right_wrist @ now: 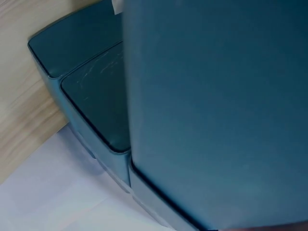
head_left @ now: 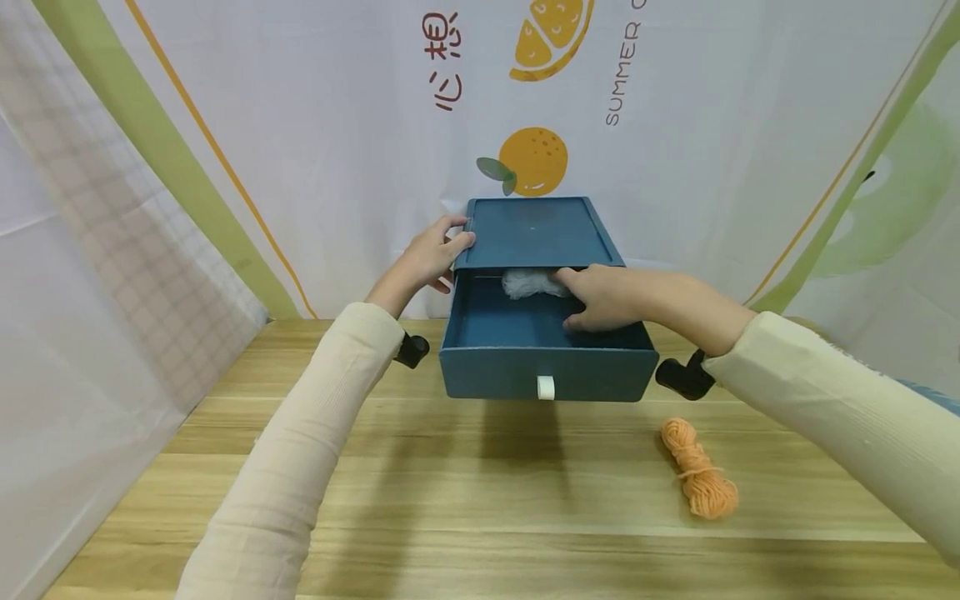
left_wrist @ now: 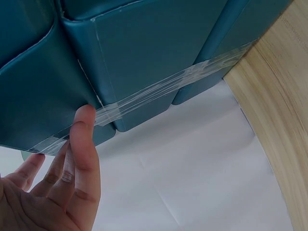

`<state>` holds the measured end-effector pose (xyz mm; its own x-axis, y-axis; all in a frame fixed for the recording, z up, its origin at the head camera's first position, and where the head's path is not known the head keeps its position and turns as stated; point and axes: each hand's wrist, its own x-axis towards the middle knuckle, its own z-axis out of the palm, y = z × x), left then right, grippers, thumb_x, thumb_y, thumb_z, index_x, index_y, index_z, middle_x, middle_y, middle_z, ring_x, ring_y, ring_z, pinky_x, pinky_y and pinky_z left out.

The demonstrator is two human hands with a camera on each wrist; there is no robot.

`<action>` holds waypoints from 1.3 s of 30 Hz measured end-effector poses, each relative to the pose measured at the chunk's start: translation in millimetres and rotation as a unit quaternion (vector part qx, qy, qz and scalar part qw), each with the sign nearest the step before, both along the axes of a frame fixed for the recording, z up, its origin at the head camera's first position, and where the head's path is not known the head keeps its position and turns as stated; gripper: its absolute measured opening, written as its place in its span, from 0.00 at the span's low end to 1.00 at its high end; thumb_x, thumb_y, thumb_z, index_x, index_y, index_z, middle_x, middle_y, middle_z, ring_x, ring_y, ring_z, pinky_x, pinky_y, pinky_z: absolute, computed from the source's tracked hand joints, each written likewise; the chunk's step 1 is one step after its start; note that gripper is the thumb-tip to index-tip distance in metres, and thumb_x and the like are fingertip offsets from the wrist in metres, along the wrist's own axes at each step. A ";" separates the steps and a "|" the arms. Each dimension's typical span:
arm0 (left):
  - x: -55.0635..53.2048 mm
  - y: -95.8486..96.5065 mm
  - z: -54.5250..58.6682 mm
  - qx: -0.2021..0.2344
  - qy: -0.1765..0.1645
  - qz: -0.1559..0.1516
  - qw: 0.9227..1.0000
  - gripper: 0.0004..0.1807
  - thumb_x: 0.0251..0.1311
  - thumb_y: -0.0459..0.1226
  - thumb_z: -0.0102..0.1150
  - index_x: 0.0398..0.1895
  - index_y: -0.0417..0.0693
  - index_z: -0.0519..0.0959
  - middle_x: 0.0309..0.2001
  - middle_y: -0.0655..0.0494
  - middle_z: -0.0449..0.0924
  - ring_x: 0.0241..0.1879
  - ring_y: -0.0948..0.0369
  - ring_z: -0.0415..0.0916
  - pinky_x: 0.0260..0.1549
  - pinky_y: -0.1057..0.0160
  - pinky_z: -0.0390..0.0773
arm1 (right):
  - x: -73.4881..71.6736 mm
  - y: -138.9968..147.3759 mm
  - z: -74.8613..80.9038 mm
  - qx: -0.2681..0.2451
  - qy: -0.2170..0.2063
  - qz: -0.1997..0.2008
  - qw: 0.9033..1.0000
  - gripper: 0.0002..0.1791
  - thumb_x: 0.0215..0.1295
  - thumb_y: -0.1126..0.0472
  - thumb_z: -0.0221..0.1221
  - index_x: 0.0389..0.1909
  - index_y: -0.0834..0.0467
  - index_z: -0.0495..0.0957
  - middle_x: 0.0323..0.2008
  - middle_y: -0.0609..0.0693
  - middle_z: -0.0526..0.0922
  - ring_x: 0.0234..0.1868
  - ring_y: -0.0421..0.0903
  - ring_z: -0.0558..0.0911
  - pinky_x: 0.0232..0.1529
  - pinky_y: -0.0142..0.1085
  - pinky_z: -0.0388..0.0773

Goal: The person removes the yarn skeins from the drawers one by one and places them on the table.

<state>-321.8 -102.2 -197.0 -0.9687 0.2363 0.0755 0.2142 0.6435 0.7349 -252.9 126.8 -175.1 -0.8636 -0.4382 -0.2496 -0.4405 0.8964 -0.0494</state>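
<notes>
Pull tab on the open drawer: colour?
White. The pull tab shows best in the head view, on the dark blue drawer's front.

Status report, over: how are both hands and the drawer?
Left hand touching cabinet edge. Right hand inside open drawer, at white bundle. Orange yarn skein on table; no obstruction seen.

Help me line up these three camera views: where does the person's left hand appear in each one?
Head: the left hand is just left of centre, at the left edge of the blue cabinet.
Left wrist: lower-left corner, fingers against the blue cabinet.
Right wrist: not in it.
Shared landmark: the blue cabinet, visible in all three views.
</notes>
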 end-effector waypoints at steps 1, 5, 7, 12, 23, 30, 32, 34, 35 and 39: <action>0.1 0.1 -0.2 0.000 0.000 0.000 1.000 0.30 0.70 0.50 0.38 0.72 0.56 0.51 0.62 0.42 0.67 0.35 0.47 0.80 0.31 0.56 0.83 | 0.4 0.5 0.1 -0.003 0.000 0.002 1.000 0.37 0.66 0.55 0.54 0.69 0.66 0.50 0.64 0.68 0.64 0.64 0.61 0.66 0.61 0.54 0.65; 0.2 0.1 -0.6 -0.002 0.001 0.000 1.000 0.30 0.70 0.50 0.38 0.72 0.56 0.51 0.62 0.42 0.68 0.35 0.48 0.81 0.31 0.56 0.83 | 5.2 2.6 3.5 -0.010 0.001 0.016 1.000 0.34 0.66 0.55 0.54 0.67 0.67 0.55 0.62 0.67 0.66 0.63 0.61 0.67 0.61 0.54 0.65; 0.1 0.1 -0.4 -0.001 0.001 -0.001 1.000 0.30 0.70 0.50 0.38 0.72 0.56 0.51 0.62 0.42 0.68 0.36 0.47 0.81 0.31 0.56 0.83 | 8.7 3.9 7.3 -0.011 -0.002 0.030 0.999 0.33 0.66 0.55 0.54 0.66 0.67 0.57 0.61 0.66 0.68 0.62 0.60 0.69 0.60 0.53 0.66; 0.0 0.6 1.4 0.002 -0.001 0.001 1.000 0.30 0.70 0.50 0.38 0.72 0.56 0.51 0.62 0.42 0.68 0.36 0.46 0.80 0.31 0.56 0.83 | 18.5 6.4 21.4 -0.034 -0.013 0.068 0.997 0.29 0.65 0.55 0.55 0.63 0.67 0.62 0.57 0.62 0.73 0.57 0.57 0.74 0.57 0.50 0.71; 0.8 0.3 0.8 0.003 -0.002 0.003 1.000 0.30 0.70 0.50 0.38 0.72 0.56 0.51 0.61 0.42 0.69 0.35 0.48 0.81 0.32 0.54 0.83 | 20.5 6.2 23.9 -0.115 0.044 0.104 0.987 0.17 0.62 0.62 0.59 0.51 0.60 0.76 0.39 0.53 0.79 0.39 0.47 0.77 0.43 0.41 0.76; -0.1 0.3 -0.6 0.003 0.000 0.001 1.000 0.30 0.70 0.51 0.38 0.72 0.56 0.51 0.61 0.42 0.69 0.36 0.47 0.81 0.30 0.56 0.83 | 9.1 15.4 4.3 -0.189 -0.037 0.124 0.974 0.24 0.62 0.56 0.60 0.59 0.54 0.71 0.51 0.52 0.76 0.46 0.48 0.73 0.48 0.42 0.73; 0.0 0.2 -0.6 0.003 0.001 0.001 1.000 0.30 0.70 0.50 0.38 0.72 0.56 0.51 0.61 0.42 0.69 0.36 0.47 0.81 0.29 0.57 0.83 | 6.1 16.5 1.6 -0.212 -0.061 0.127 0.967 0.26 0.62 0.57 0.60 0.61 0.56 0.69 0.54 0.53 0.75 0.50 0.49 0.73 0.51 0.42 0.74; -0.1 0.2 -0.7 0.003 0.002 0.001 1.000 0.30 0.70 0.50 0.38 0.72 0.56 0.51 0.61 0.42 0.69 0.36 0.47 0.81 0.29 0.57 0.83 | 3.6 16.9 -0.4 -0.235 -0.083 0.126 0.960 0.27 0.61 0.58 0.61 0.62 0.58 0.68 0.57 0.54 0.73 0.55 0.51 0.73 0.55 0.43 0.73; -0.1 0.2 -0.6 0.003 0.001 0.001 1.000 0.30 0.70 0.50 0.38 0.72 0.56 0.51 0.61 0.42 0.69 0.36 0.47 0.81 0.29 0.57 0.83 | 2.6 16.8 -1.1 -0.244 -0.092 0.125 0.957 0.28 0.61 0.59 0.61 0.62 0.59 0.67 0.59 0.55 0.72 0.57 0.51 0.72 0.56 0.44 0.73; 0.5 0.4 -0.4 0.003 -0.001 0.002 1.000 0.30 0.70 0.50 0.38 0.72 0.56 0.51 0.60 0.42 0.69 0.37 0.46 0.80 0.31 0.56 0.83 | 1.6 15.8 -3.5 -0.260 -0.119 0.116 0.951 0.30 0.60 0.58 0.62 0.63 0.59 0.66 0.59 0.55 0.72 0.57 0.51 0.72 0.56 0.44 0.73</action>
<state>-321.3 -101.8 -197.4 -0.9697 0.2324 0.0752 0.2108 0.6403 0.7386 -251.4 142.6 -178.6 -0.6749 -0.7276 -0.1233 -0.5445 0.6037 -0.5823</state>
